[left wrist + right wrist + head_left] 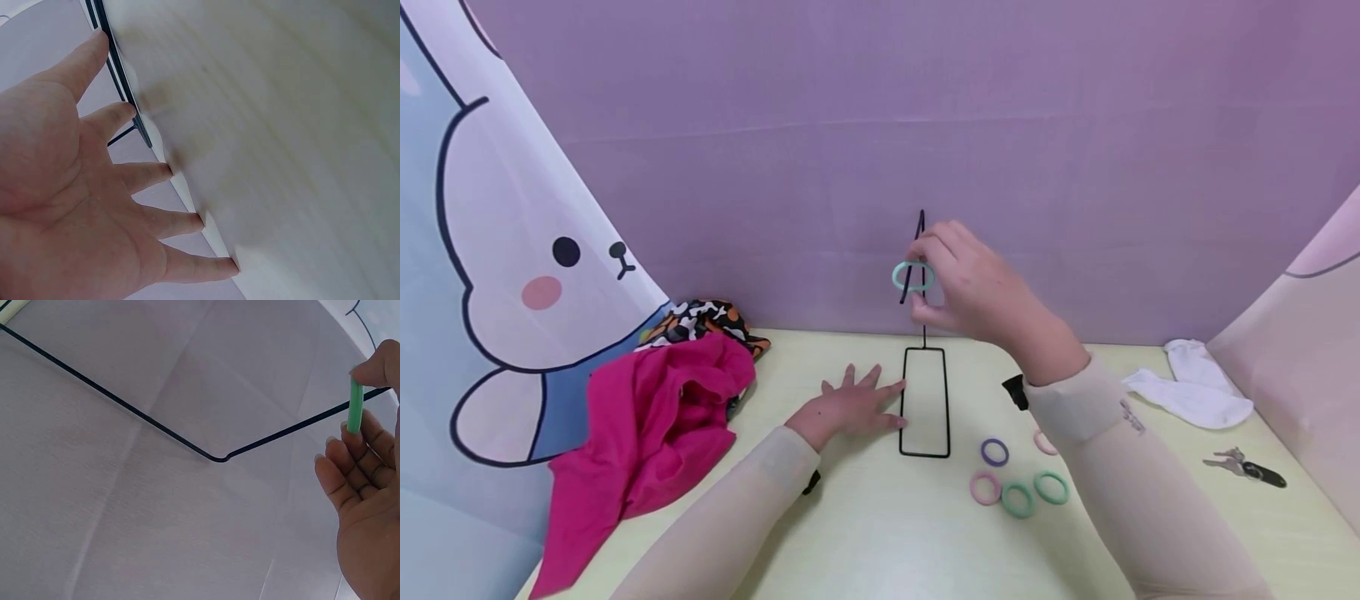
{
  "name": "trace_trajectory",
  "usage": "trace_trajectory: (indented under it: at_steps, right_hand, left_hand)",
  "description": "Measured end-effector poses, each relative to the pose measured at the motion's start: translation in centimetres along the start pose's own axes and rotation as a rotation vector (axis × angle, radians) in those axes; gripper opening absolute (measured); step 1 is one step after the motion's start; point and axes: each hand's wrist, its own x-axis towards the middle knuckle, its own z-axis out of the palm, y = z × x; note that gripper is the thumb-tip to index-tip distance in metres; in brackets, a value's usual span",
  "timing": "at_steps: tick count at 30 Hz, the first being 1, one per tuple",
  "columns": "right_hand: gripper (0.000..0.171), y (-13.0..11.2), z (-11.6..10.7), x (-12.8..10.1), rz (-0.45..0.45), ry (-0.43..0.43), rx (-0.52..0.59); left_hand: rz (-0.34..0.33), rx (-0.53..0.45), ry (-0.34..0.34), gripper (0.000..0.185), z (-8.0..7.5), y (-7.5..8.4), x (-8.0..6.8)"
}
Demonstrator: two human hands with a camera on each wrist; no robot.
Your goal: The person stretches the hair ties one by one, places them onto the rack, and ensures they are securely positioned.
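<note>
1. Surface [880, 533]: the wire stand's [925, 400] base lies flat on it, upright rising to a bent tip.
2. Left hand [850, 408]: fingers spread, pressing down just left of the base.
3. Right hand [977, 283]: fingers pinch the ring [913, 276].
4. The ring sits around the hook arm, below the tip.

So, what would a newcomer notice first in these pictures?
The right hand pinches a green ring around the bent arm of the black wire stand at the table's middle. The left hand presses flat beside the stand's base. A pink cloth lies at left.
</note>
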Motion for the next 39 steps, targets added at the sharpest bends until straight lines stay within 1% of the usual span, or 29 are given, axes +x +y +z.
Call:
trace_trajectory:
  at_steps: [11, 20, 26, 32, 36, 39]
  right_hand:
    - [0.040, 0.7, 0.7, 0.3, 0.091, -0.018, -0.064]
    - [0.041, 1.2, 1.3, 0.0, 0.124, -0.027, -0.084]
    - [0.048, 1.1, 0.4, -0.4, 0.166, -0.057, -0.057]
    - [0.055, 0.7, -1.4, -2.1, 0.258, -0.050, -0.013]
    - [0.060, 0.3, -2.9, -4.1, 0.326, -0.024, 0.032]
    - [0.062, 0.1, -4.0, -5.9, 0.395, -0.053, 0.080]
  left_hand:
    - [0.002, -0.001, 0.006, 0.077, 0.2, 0.1, -0.1]
    - [0.003, -0.005, -0.004, 0.077, 0.2, 0.2, 0.0]
    - [0.006, -0.006, -0.006, 0.076, 0.1, 0.4, 0.0]
    - [0.001, -0.007, -0.001, 0.076, 0.0, 0.4, -0.2]
    - [-0.003, -0.011, 0.001, 0.077, 0.0, 0.4, -0.2]
    - [-0.002, -0.014, 0.006, 0.076, -0.1, 0.3, -0.3]
